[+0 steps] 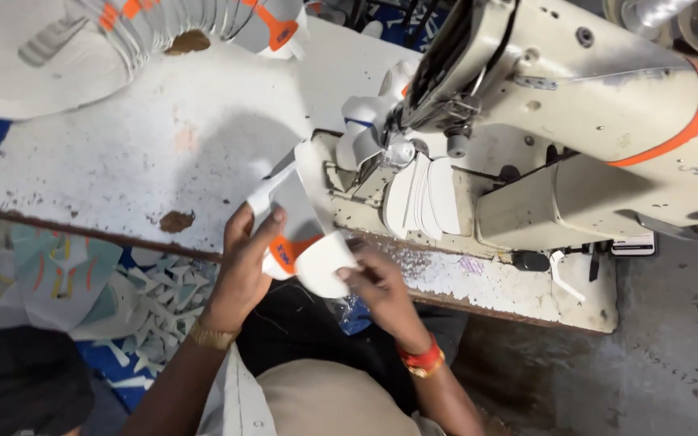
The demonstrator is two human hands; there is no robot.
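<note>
My left hand [245, 262] grips a white shoe-upper piece with an orange patch [307, 257] at the near edge of the work table [163, 145]. My right hand [375, 284] pinches the same piece from the right side. The piece reaches up toward the needle area [401, 149] of a cream industrial sewing machine [575, 105]. A fan of cut white pieces [422, 198] lies on the machine bed just right of the needle.
A curved stack of white and orange sewn pieces [195, 20] sits at the table's far left. White offcuts [163, 299] litter the blue floor under the table's left side. Thread cones [688, 16] stand at the top right. A grey floor [672, 347] lies at the right.
</note>
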